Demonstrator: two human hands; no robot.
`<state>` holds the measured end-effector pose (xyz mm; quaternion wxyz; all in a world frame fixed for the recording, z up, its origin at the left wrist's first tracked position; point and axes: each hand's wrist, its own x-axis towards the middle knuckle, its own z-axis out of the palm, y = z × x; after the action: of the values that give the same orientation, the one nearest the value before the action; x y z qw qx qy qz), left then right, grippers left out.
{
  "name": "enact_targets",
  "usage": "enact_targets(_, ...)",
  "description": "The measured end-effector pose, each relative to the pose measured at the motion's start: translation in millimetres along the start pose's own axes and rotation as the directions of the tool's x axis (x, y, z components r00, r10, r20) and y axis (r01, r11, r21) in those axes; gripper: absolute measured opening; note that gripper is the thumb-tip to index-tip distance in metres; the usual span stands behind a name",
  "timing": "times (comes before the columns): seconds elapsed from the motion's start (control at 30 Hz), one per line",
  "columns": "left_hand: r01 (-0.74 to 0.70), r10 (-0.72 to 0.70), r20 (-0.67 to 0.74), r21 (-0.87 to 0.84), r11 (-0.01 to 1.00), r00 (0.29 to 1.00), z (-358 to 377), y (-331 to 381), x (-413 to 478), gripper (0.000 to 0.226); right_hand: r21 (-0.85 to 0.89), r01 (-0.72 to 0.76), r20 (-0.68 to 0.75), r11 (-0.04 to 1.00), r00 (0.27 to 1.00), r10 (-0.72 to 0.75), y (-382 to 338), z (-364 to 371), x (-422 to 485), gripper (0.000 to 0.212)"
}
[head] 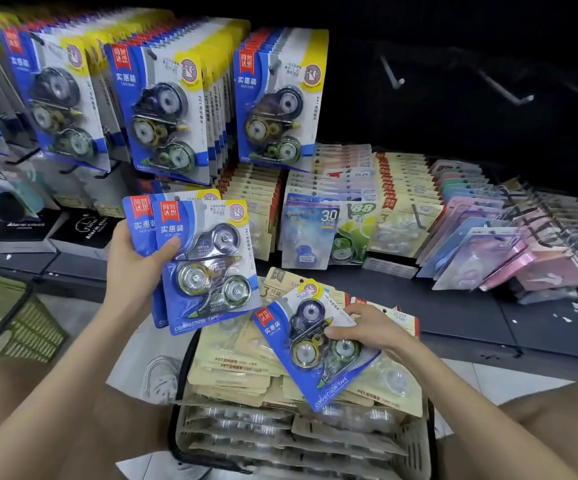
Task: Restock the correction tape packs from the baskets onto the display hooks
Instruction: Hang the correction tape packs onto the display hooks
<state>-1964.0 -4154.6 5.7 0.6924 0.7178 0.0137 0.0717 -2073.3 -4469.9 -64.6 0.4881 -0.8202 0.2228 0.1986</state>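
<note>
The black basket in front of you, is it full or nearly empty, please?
Full: the black basket is heaped with beige packs above its rim.

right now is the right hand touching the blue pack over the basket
Touching: head view shows the right hand gripping the blue pack, thumb on its blister.

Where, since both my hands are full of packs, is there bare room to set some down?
The dark shelf ledge is mostly bare between the basket and the pink packs. The empty hooks stand at the upper right. It is crowded in the basket and at the hung blue packs.
</note>
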Motion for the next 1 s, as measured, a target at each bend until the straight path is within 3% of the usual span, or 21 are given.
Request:
enact_targets(0.3,-0.047,0.046,0.024,0.06,0.997,0.999,-7,24,-1,0.035,0.032,0.291,-0.031,0.956,0.957,-0.29,-38,-26,-14,0.028)
enact_targets(0.4,-0.119,0.119,-0.002,0.051,0.992,0.993,-2,37,3,0.042,0.188,0.344,-0.119,0.92,0.938,-0.327,-53,-43,-22,0.03)
enact_targets(0.5,-0.197,0.195,-0.072,-0.01,0.98,0.978,-1,50,15,0.041,0.441,0.425,-0.263,0.791,0.903,-0.339,-79,-61,-31,0.033)
enact_targets(0.57,-0.254,0.249,-0.107,-0.029,0.967,0.963,0,60,28,0.041,0.492,0.503,-0.351,0.711,0.861,-0.367,-100,-70,-34,0.033)
enact_targets(0.73,-0.408,0.393,-0.162,-0.066,0.911,0.905,7,91,59,0.044,0.449,0.648,-0.488,0.615,0.755,-0.438,-156,-81,-27,0.03)
enact_targets(1.0,-0.514,0.485,-0.295,-0.024,0.858,0.823,8,99,91,0.042,0.309,0.697,-0.571,0.647,0.68,-0.46,-216,-70,-1,0.027)
